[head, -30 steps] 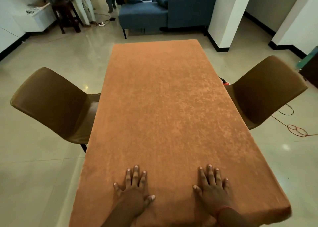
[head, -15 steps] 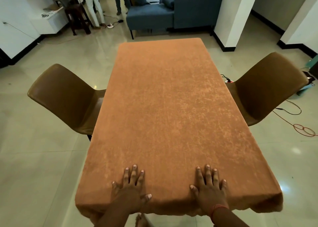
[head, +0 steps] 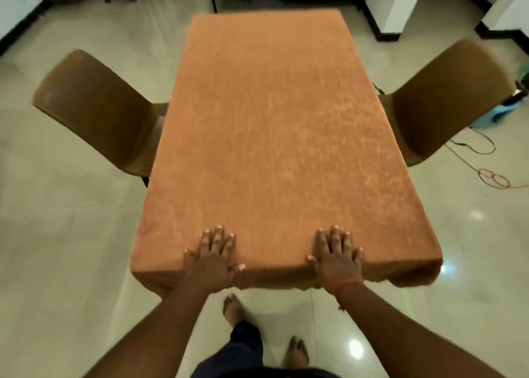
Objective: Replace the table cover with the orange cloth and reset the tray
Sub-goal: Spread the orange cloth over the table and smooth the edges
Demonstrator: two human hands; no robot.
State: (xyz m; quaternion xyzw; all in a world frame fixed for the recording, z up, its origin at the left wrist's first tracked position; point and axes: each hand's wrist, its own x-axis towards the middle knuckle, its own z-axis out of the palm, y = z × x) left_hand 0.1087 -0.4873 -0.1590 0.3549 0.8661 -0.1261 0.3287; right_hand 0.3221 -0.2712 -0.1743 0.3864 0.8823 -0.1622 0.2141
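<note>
Pressing flat with fingers spread, both hands rest palm-down on the orange cloth [head: 266, 137] at the near edge of the table, holding nothing. The left hand [head: 213, 258] sits toward the near-left corner and the right hand [head: 336, 256], with a red thread at its wrist, toward the near-right corner, well apart from each other. The cloth already covers the whole tabletop, its long axis running straight away from the person, and it hangs over the near edge and both near corners. A brown chair [head: 97, 111] stands at the left edge and another chair [head: 446, 97] at the right edge. No tray shows anywhere in view, so I cannot tell which way it lies from the hands or which hand is nearer to it. The cover step looks close to done; what remains, by my reading, is fetching the tray and setting it back on the cloth.
</note>
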